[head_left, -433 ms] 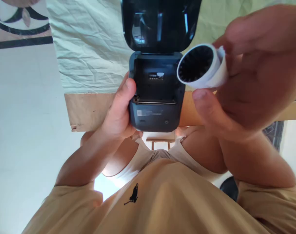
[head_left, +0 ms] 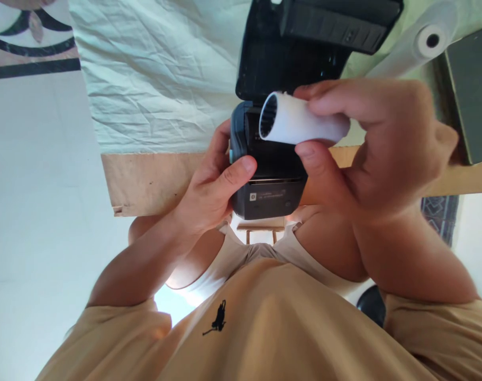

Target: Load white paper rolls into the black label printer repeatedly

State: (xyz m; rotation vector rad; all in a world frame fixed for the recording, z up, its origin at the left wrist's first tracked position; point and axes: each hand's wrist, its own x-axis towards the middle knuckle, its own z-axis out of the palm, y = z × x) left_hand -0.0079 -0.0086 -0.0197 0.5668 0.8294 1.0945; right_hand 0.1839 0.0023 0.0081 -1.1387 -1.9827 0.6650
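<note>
My left hand (head_left: 220, 180) grips the left side of a small dark label printer (head_left: 268, 201), its thumb on the front rim. The printer's lid (head_left: 292, 58) is flipped up and back, so the dark paper bay shows. Over the right part of that bay, my right hand (head_left: 383, 137) pinches a white paper roll (head_left: 300, 120) between thumb and fingers. The roll lies nearly sideways, its hollow ribbed core facing left. It hides part of the bay; whether it touches the printer I cannot tell.
A pale green cloth (head_left: 157, 74) covers the table, whose wooden edge (head_left: 153, 182) runs across in front of me. At the upper right lie a long white roll (head_left: 415, 47) and a dark flat box-like object (head_left: 474, 95). My knees are below the edge.
The paper roll has turned from facing me to sideways and moved left over the printer's bay. My left hand has shifted the printer to the right and tilted it, lid leaning right.
</note>
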